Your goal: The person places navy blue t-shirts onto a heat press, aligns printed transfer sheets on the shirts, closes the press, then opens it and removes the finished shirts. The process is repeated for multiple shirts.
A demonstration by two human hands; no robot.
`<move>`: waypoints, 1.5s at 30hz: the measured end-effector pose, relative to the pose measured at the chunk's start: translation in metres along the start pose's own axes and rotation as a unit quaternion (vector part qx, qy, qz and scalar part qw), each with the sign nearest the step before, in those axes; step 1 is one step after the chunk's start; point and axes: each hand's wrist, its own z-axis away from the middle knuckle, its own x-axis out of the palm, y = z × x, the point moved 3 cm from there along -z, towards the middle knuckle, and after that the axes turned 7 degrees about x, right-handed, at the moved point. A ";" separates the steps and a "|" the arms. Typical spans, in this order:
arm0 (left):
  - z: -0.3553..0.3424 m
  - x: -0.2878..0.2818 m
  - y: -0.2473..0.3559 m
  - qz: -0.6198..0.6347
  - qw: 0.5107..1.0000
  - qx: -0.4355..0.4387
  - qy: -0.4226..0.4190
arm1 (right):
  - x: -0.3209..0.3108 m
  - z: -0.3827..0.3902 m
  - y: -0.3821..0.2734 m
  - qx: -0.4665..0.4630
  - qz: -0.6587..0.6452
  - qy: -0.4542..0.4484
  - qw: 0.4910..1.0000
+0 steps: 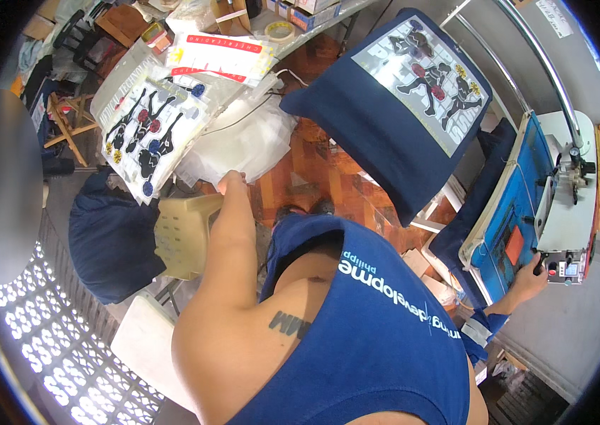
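1. Blue-and-white heat press [565,225], at the right wall: blue plate [537,166] partly covered by its own metal linkage; control box [570,270] at the near end, its display too small for me to read.
2. Right hand [529,278], at the press's near edge beside the control box, by a black handle [539,265]; fingers partly hidden, so I cannot tell whether they close on it.
3. Left hand [233,181], well apart from the right, fingers curled, in front of translucent plastic sheeting [250,145]; palm turned out of sight, contents and any contact impossible to tell.
4. Navy fabric piece [357,117], draped over a support that it mostly conceals, left of the press; bears a printed panel [427,81] of dark figures, glare across it.
5. Printed sheets [145,138], stacked at left, overlapping; lower ones largely covered.
6. Beige plastic stool [185,234], partly behind the left forearm; dark blue cloth [112,241] beside it, folds indistinct.
7. Tape roll [280,31], on the far table, near boxes [307,14] cut by the upper edge.
8. Grey blurred patch [2,149], left edge; unidentifiable.
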 end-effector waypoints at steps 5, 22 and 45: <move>-0.012 0.013 -0.017 0.251 0.963 -0.057 -0.079 | 0.010 -0.010 0.039 0.034 0.017 -0.004 0.999; 0.052 0.100 -0.046 -0.444 0.727 0.023 -0.523 | -0.007 -0.050 0.002 0.129 -0.222 0.112 0.960; 0.116 0.247 0.058 -0.288 0.713 -0.091 -0.633 | -0.029 -0.062 0.003 0.263 0.012 0.043 0.964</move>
